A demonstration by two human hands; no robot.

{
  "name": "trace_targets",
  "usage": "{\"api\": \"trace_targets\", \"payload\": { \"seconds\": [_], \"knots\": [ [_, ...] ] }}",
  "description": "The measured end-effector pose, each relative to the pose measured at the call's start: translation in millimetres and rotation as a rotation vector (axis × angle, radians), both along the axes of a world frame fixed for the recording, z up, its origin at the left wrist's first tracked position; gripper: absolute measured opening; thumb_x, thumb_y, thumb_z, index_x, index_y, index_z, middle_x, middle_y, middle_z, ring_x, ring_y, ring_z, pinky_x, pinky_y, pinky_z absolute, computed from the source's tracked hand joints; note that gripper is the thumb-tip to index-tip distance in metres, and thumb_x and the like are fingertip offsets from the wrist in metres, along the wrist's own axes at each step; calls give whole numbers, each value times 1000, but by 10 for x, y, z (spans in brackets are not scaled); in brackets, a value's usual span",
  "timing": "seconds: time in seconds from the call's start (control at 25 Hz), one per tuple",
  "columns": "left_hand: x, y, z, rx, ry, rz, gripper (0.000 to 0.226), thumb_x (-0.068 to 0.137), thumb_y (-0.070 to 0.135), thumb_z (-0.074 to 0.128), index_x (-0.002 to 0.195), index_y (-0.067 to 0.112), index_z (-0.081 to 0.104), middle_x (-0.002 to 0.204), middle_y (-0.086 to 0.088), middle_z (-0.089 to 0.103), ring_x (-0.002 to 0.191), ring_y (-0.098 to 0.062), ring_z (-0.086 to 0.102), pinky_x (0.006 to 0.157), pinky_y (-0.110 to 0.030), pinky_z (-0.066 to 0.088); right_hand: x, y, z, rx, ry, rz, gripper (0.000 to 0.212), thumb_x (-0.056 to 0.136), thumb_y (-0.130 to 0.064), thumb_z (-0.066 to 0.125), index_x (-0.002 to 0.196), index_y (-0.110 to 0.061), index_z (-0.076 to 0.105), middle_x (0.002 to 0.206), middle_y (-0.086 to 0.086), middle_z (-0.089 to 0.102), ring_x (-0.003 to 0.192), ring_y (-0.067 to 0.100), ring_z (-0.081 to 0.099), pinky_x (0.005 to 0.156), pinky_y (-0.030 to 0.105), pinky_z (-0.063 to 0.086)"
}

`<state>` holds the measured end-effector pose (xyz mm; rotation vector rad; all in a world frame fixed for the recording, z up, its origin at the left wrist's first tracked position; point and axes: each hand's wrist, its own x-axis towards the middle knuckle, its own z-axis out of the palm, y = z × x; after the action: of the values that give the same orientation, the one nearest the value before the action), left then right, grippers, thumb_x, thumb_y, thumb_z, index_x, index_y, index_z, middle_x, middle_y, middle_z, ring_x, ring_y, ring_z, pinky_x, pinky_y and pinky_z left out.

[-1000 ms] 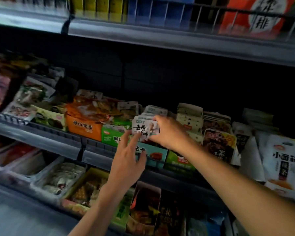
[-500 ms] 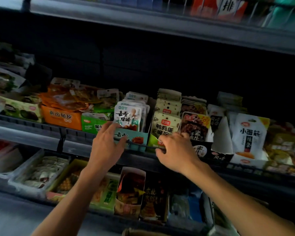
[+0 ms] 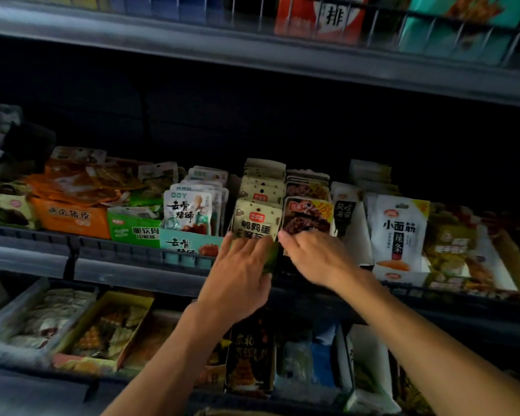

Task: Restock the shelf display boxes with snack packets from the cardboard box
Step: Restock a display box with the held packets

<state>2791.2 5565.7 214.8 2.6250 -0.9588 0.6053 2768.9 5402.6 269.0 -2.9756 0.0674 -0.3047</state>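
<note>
Both hands are up at the middle shelf, side by side. The left hand lies with straight fingers spread flat against the front of the green display box that holds the cream spotted packets; it presses rather than grasps. The right hand sits just beside it at the front of the neighbouring dark packets; its fingers bend at the front packet's lower edge, but whether they pinch anything I cannot tell.

My read is that this is the tidying step: squaring the boxes and facing the packets up. Neither hand carries a loose packet, and the cardboard box of stock is not clearly in sight, only a brownish edge at the very bottom. The next move likely calls for a reach back down for more packets, then sliding them in behind the front ones without tipping the row.

The cream packet reads 鹌鹑蛋. To the left, the teal box and its white packets read 去骨猪蹄 under QQY; the green box reads 脆软骨; the orange box ends in 猪皮. To the right, a white pouch reads 小面筋 辣条
</note>
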Motion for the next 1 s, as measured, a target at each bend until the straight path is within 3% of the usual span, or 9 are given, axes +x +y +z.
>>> {"api": "trace_targets", "payload": {
  "seconds": [0.08, 0.2, 0.28, 0.36, 0.44, 0.52, 0.64, 0.84, 1.0],
  "knots": [
    [81, -107, 105, 23, 104, 67, 54, 88, 40, 56, 135, 17, 42, 109, -3, 67, 110, -23, 58, 115, -37, 30, 75, -79, 104, 152, 151, 81, 61, 104, -49, 26, 55, -16, 40, 57, 3, 46, 53, 19, 46, 55, 33, 32],
    [205, -185, 248, 159, 155, 116, 43, 86, 45, 58, 121, 20, 56, 104, -1, 71, 104, -21, 63, 99, -31, 38, 156, -211, 90, 149, 260, 188, 54, 104, -44, 34, 60, -14, 38, 62, 7, 45, 58, 22, 47, 57, 34, 30],
    [262, -205, 300, 251, 175, 118, 37, 87, 47, 59, 114, 21, 60, 105, 1, 70, 102, -20, 64, 96, -31, 39, 185, -266, 94, 200, 134, 205, 46, 103, -34, 44, 64, -12, 51, 65, 6, 53, 57, 22, 51, 56, 31, 36],
    [297, -234, 329, 308, 194, 118, 37, 89, 46, 60, 114, 19, 59, 110, -1, 68, 104, -22, 63, 91, -32, 41, 324, -277, 214, 159, -160, 167, 20, 100, -26, 50, 96, -13, 66, 84, 0, 65, 63, 11, 58, 56, 26, 43],
    [337, -275, 346, 336, 233, 114, 38, 89, 42, 61, 118, 17, 58, 115, -3, 66, 109, -25, 61, 87, -31, 40, 584, -227, 407, 45, -336, 143, 31, 98, -25, 52, 129, -20, 55, 115, 2, 65, 93, 15, 64, 72, 28, 50],
    [388, -299, 323, 343, 273, 101, 39, 88, 36, 60, 122, 17, 56, 118, -3, 65, 113, -26, 59, 88, -31, 38, 931, -135, 530, -19, -197, 120, 48, 100, -30, 48, 146, -21, 37, 144, 7, 50, 126, 26, 52, 96, 34, 46],
    [484, -293, 258, 301, 270, 70, 59, 83, 37, 63, 136, 18, 45, 130, -5, 60, 123, -28, 53, 106, -38, 39, 1340, -7, 508, -16, 17, 126, 48, 105, -34, 35, 150, -16, 36, 156, 8, 36, 138, 26, 40, 105, 32, 36],
    [525, -244, 222, 196, 234, 18, 54, 83, 41, 70, 125, 17, 46, 124, -3, 60, 115, -26, 57, 95, -35, 43, 1123, -337, 476, 120, -204, 106, 41, 107, -32, 31, 142, -16, 47, 145, 10, 48, 131, 27, 47, 100, 33, 39],
    [480, -206, 229, 185, 192, 1, 53, 84, 45, 69, 125, 19, 48, 122, -2, 63, 113, -24, 59, 91, -32, 42, 717, -611, 375, -169, 148, 58, 55, 106, -46, 17, 156, -23, 20, 165, 2, 8, 152, 19, 7, 119, 30, 5]
  ]
}}
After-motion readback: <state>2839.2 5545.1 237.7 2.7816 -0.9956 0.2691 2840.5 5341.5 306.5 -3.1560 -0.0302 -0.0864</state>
